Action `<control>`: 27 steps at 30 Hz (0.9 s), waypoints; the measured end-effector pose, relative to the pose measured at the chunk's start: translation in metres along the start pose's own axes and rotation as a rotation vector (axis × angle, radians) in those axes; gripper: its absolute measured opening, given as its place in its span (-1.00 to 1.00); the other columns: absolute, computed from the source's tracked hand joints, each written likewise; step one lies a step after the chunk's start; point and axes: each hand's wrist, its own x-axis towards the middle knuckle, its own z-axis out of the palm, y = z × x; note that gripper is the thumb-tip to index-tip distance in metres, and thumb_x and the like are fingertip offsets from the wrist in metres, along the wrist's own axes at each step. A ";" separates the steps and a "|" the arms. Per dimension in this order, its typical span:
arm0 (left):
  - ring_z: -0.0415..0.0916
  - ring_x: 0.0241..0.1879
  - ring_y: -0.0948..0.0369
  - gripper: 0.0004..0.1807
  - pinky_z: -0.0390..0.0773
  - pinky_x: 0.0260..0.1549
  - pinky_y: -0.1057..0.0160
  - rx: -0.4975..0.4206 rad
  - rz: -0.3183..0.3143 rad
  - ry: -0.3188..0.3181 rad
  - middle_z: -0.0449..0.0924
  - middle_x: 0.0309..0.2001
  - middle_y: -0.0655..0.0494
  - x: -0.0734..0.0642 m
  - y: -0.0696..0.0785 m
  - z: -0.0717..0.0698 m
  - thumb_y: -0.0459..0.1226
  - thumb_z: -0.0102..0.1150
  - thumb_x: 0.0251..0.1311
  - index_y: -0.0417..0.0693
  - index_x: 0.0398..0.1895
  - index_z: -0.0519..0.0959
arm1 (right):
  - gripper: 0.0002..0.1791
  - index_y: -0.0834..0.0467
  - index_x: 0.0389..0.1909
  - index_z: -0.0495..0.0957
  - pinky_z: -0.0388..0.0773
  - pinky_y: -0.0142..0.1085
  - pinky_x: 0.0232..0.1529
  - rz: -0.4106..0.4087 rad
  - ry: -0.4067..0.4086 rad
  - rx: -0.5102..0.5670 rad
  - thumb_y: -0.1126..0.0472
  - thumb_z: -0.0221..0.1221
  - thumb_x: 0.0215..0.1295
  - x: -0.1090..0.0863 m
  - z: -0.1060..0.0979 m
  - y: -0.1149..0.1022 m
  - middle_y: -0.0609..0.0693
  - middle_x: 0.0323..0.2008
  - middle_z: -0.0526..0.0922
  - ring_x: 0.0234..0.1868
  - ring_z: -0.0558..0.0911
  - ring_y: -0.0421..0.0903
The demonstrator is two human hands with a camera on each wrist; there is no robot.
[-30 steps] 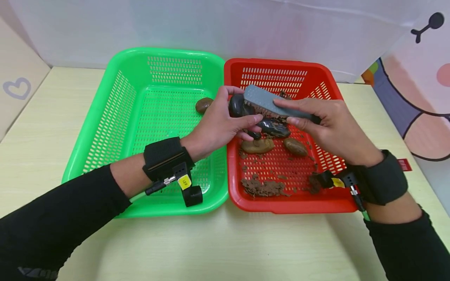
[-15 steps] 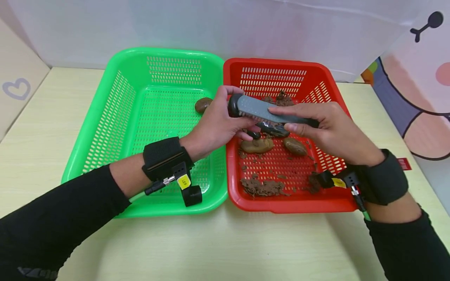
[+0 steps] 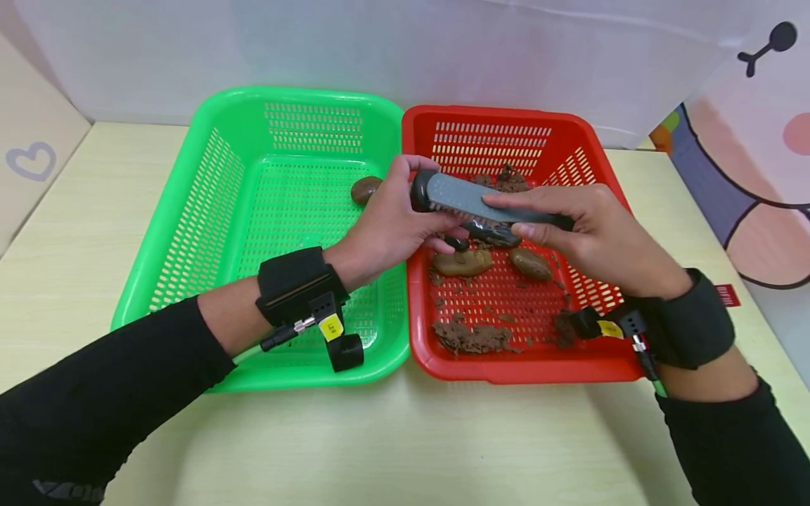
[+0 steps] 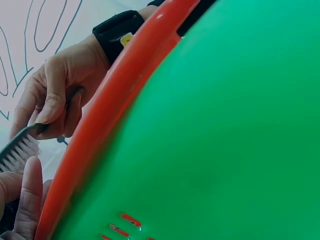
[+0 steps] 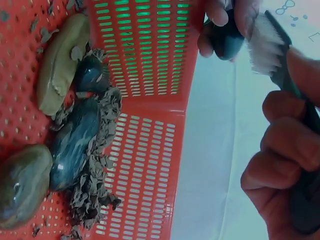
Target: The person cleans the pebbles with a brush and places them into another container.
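In the head view my left hand (image 3: 386,221) holds a smooth black stone (image 3: 419,191) between thumb and fingers, above the inner edges of the two baskets. My right hand (image 3: 588,225) grips the dark handle of a grey-backed brush (image 3: 458,195), index finger stretched along its back. The brush lies over the stone and covers much of it. The right wrist view shows white bristles (image 5: 266,47) close beside the stone (image 5: 227,37); whether they touch cannot be made out there. Bristles also appear in the left wrist view, near my left fingertips (image 4: 32,175).
The red basket (image 3: 538,371) contains a tan stone (image 3: 463,263), a brown stone (image 3: 530,264), dark stones (image 3: 493,233) and brown mud crumbs (image 3: 474,337). On its left stands the green basket (image 3: 142,260), with a brown stone (image 3: 365,190) inside. A white sheet (image 3: 316,42) hangs behind.
The brush has slid left along the black stone, over its end, with my right hand shifting slightly left. Over the last half second both hands look nearly still.
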 end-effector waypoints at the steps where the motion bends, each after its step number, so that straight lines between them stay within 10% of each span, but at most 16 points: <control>1: 0.74 -0.21 -0.07 -0.32 0.75 -0.33 0.14 0.002 0.000 -0.001 0.55 0.09 -0.16 0.000 0.000 0.000 -0.46 0.22 0.32 -0.09 0.35 0.05 | -0.44 0.06 0.22 0.63 0.25 -0.38 -0.58 0.002 0.006 -0.005 0.56 0.26 0.24 0.000 0.000 0.000 -0.02 -0.13 0.73 -0.51 0.39 -0.19; 27: 0.74 -0.21 -0.03 -0.30 0.75 -0.32 0.14 0.002 -0.004 -0.011 0.53 0.11 -0.17 -0.002 0.002 0.000 -0.43 0.25 0.32 -0.07 0.36 0.04 | -0.44 0.05 0.27 0.59 0.20 -0.38 -0.56 0.019 0.043 -0.094 0.51 0.26 0.27 0.001 0.001 0.000 0.06 -0.18 0.69 -0.55 0.31 -0.18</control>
